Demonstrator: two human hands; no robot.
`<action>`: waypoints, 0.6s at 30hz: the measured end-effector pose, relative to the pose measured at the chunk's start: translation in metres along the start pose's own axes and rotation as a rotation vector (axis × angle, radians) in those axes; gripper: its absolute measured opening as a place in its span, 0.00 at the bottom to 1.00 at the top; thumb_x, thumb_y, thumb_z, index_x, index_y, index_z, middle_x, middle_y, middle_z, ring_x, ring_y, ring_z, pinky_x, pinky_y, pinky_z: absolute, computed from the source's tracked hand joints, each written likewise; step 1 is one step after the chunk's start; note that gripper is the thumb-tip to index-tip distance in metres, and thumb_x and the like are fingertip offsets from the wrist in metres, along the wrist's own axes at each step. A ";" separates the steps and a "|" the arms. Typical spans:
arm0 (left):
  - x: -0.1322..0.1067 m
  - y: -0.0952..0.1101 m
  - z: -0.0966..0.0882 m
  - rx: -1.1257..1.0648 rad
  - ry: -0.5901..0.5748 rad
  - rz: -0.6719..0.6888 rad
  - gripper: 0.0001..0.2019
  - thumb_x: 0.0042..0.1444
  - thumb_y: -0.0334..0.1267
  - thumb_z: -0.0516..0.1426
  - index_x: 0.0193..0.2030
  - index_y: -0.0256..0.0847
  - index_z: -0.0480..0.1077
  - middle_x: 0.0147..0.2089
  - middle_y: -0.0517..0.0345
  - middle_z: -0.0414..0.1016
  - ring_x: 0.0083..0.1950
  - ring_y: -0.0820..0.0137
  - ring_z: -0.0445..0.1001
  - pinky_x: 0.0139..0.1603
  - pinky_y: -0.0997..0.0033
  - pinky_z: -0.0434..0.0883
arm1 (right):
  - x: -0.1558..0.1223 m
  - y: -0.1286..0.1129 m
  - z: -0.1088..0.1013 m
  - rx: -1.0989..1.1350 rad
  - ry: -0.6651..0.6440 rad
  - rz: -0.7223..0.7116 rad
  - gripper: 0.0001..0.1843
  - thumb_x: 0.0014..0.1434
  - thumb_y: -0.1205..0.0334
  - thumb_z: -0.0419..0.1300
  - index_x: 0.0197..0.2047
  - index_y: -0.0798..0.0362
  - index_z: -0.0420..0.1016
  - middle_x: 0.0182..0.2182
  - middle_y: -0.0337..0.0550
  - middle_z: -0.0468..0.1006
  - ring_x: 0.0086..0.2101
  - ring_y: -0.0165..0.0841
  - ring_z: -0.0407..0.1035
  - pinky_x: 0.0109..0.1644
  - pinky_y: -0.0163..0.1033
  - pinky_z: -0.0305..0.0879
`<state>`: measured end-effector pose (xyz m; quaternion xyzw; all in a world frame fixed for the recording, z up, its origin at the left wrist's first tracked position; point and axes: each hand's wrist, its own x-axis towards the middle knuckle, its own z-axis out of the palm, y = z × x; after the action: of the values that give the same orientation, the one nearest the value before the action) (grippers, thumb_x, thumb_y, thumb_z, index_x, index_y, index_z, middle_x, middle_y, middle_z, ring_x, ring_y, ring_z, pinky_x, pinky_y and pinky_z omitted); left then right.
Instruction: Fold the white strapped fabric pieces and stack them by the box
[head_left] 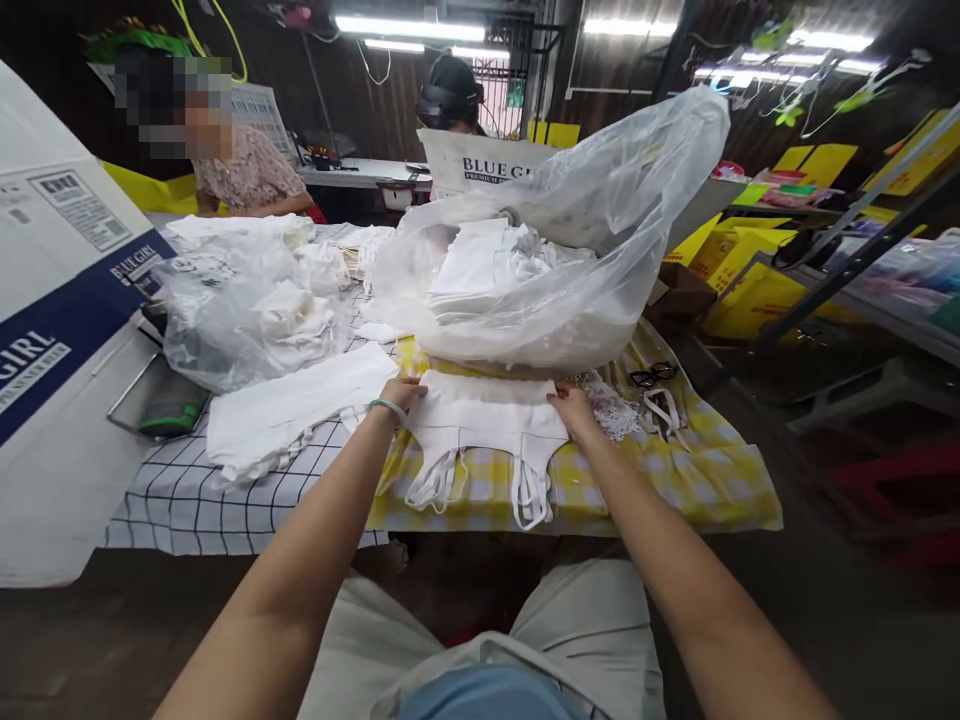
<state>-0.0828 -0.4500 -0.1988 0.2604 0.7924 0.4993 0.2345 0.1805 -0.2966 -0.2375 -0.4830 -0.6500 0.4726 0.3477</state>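
Observation:
A white strappy garment (pixel 487 412), like a camisole, lies spread on the yellow checked cloth, its thin straps hanging toward me. My left hand (pixel 405 393), with a pale bangle at the wrist, pinches its upper left corner. At the upper right corner, my right hand (pixel 571 408) grips the edge between thumb and fingers. Just beyond the garment rests a large clear plastic bag (pixel 525 335) holding a stack of folded white fabric (pixel 469 265). To the left is a flat pile of white garments (pixel 292 405).
A carton (pixel 67 300) stands at the left edge beside a green-and-black item (pixel 171 410). Another plastic bag with white cloth (pixel 247 320) sits behind. Scissors (pixel 664 410), black glasses (pixel 654 374) and thread scraps (pixel 611 408) lie at right. Two people (pixel 251 165) are across the table.

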 end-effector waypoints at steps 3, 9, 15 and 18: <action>0.015 -0.013 0.002 0.048 -0.002 -0.001 0.15 0.34 0.35 0.66 0.33 0.36 0.76 0.25 0.53 0.76 0.32 0.62 0.76 0.37 0.62 0.73 | 0.010 0.013 -0.002 -0.061 0.004 0.001 0.17 0.48 0.64 0.56 0.43 0.58 0.74 0.34 0.47 0.81 0.34 0.37 0.75 0.38 0.40 0.71; 0.032 -0.025 0.008 0.206 0.007 0.034 0.18 0.42 0.29 0.59 0.44 0.35 0.74 0.38 0.48 0.79 0.43 0.60 0.76 0.48 0.61 0.71 | 0.010 0.014 -0.006 -0.257 0.055 -0.044 0.23 0.53 0.68 0.54 0.53 0.61 0.70 0.47 0.57 0.77 0.46 0.42 0.72 0.52 0.47 0.66; 0.017 -0.034 0.023 0.754 -0.212 0.583 0.24 0.61 0.39 0.47 0.63 0.35 0.62 0.69 0.44 0.56 0.71 0.57 0.51 0.69 0.52 0.46 | -0.005 0.004 0.012 -0.846 -0.072 -0.509 0.26 0.65 0.57 0.48 0.63 0.56 0.62 0.65 0.54 0.57 0.65 0.44 0.49 0.67 0.52 0.43; 0.017 -0.045 0.029 0.913 -0.339 0.537 0.31 0.64 0.51 0.42 0.69 0.37 0.52 0.73 0.47 0.45 0.73 0.56 0.40 0.70 0.48 0.40 | -0.001 0.014 0.022 -0.949 -0.229 -0.425 0.30 0.66 0.50 0.45 0.66 0.55 0.57 0.68 0.51 0.51 0.67 0.44 0.43 0.68 0.53 0.36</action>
<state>-0.0853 -0.4357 -0.2535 0.6050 0.7853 0.0985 0.0864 0.1650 -0.3025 -0.2578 -0.3901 -0.9097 0.0956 0.1057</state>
